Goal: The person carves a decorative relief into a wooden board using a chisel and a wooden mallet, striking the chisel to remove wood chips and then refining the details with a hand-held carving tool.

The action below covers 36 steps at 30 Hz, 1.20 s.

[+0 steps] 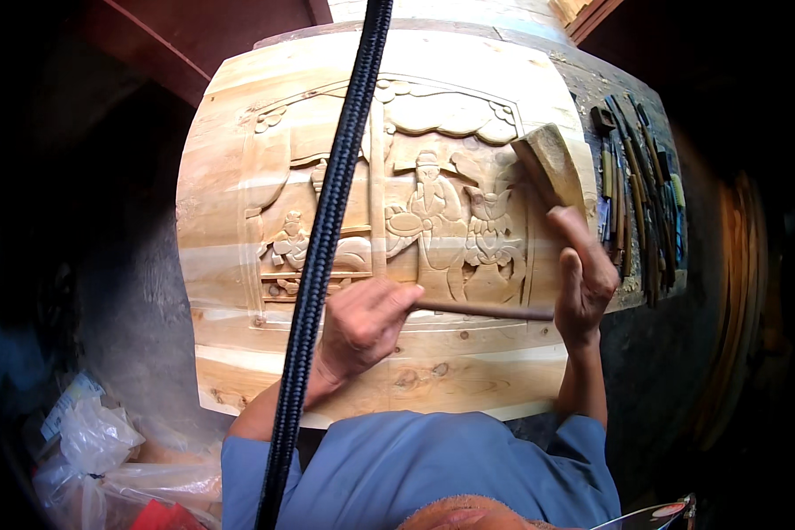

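A broad pale wooden panel lies in front of me, carved in relief with robed figures, a curtain-like top edge and a framed border. Near the lower middle of the carving, my left hand is closed round a carving chisel. Its slim brown shaft points right, lying low over the panel; its cutting end is hidden by my fingers. On the right side, my right hand grips a wooden mallet, whose blocky head is raised over the carving's upper right corner. The mallet's grip is mostly covered by the hand.
Several chisels and other long tools lie in a row on the dark workbench, right of the panel, among wood shavings. Clear plastic bags sit at the lower left. A black braided cord crosses the view from top to bottom.
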### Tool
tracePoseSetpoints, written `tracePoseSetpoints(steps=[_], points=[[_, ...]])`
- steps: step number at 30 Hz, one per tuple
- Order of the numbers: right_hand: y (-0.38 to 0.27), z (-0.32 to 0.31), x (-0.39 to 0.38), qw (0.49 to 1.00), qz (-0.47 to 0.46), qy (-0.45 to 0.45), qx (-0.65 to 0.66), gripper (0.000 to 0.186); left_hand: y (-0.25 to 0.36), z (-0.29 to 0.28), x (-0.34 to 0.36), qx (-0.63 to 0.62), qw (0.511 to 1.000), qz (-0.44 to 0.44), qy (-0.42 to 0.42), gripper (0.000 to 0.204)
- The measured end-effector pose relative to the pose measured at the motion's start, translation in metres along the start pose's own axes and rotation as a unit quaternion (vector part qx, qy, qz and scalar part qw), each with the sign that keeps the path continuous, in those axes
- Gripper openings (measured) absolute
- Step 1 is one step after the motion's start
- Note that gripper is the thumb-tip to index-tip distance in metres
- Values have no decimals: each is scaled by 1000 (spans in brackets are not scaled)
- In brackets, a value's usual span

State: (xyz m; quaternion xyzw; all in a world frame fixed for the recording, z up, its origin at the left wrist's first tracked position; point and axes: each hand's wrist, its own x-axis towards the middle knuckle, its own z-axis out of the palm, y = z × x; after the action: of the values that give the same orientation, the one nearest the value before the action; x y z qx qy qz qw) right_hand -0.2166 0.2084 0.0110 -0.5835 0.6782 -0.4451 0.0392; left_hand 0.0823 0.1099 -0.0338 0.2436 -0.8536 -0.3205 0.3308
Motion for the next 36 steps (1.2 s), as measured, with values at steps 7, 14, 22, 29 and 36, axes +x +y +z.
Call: tracePoseSetpoints(steps=[7,14,22,29,36], points=[[-47,-16,-48,952,76,-296,12,27,10,11,19,111,978,145,-97,40],[-4,-41,-63,979,202,12,-8,11,24,28,34,193,956,216,52,35],[142,-117,-60,899,273,160,-301,25,-4,55,31,181,979,90,-17,32],[206,-138,-66,892,247,137,-353,27,-7,61,32,188,979,81,-19,28],[216,-147,-49,884,237,66,-396,31,-7,61,31,189,979,73,-3,28]])
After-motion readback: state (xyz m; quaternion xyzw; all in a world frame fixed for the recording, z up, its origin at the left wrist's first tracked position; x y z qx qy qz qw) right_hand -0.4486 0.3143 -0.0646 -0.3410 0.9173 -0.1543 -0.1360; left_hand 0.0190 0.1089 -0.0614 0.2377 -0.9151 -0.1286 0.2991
